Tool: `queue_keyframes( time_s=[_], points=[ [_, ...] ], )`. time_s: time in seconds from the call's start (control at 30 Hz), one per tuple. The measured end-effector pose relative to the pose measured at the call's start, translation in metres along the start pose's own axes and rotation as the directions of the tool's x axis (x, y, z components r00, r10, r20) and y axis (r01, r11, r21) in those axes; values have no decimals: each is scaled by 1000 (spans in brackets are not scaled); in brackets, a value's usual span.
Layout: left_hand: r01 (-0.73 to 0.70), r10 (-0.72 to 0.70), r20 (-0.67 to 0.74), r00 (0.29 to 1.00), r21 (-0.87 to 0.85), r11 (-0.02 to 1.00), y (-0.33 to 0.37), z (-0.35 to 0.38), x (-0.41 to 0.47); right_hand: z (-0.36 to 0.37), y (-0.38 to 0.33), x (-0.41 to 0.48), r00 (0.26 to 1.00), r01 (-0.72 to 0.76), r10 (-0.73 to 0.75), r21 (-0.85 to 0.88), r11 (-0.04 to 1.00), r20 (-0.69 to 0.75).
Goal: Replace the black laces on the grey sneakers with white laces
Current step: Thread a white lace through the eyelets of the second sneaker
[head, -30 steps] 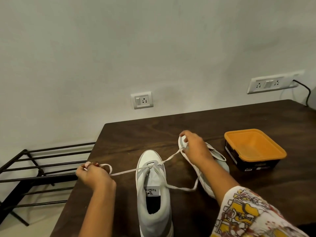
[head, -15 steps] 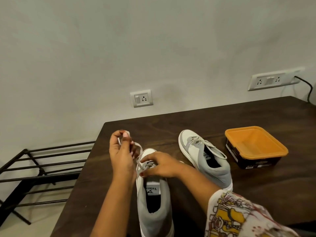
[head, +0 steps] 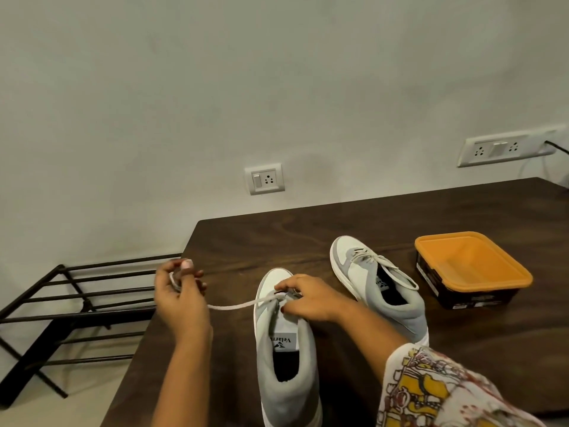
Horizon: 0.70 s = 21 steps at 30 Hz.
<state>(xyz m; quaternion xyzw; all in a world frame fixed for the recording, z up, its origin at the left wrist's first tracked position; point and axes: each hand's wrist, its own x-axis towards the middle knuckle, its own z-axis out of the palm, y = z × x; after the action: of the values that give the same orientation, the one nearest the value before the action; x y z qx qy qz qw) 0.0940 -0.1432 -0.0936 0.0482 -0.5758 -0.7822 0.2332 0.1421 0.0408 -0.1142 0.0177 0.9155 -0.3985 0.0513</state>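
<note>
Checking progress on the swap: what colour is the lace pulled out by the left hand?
The lace is white, clearest in the head view.

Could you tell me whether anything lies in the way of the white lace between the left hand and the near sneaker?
Nothing visible does. The white lace spans the table from the left hand to the near sneaker, where the right hand is at the eyelets. The other sneaker sits farther right.
</note>
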Motion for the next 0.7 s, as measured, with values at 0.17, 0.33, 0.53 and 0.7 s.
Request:
queue_keyframes(
  time_s=[0.17, 0.33, 0.53, 0.7],
  points=[
    [-8, 36, 430, 902, -67, 998, 26, 33, -27, -7, -25, -4, 988, 152, -112, 484, 862, -109],
    [-196, 148, 621, 769, 9, 981, 32, 46, -42, -12, -53, -14, 988, 136, -143, 780, 611, -60],
    [-243, 66, 513, 856, 288, 926, 0, 26, -22, -31, -19, -15, 990, 29, 56, 586, 810, -126],
    [-401, -16, 582, 813, 580, 709, -17, 20, -13, -37, 18, -6, 896, 6, 226, 518, 855, -384]
  ],
)
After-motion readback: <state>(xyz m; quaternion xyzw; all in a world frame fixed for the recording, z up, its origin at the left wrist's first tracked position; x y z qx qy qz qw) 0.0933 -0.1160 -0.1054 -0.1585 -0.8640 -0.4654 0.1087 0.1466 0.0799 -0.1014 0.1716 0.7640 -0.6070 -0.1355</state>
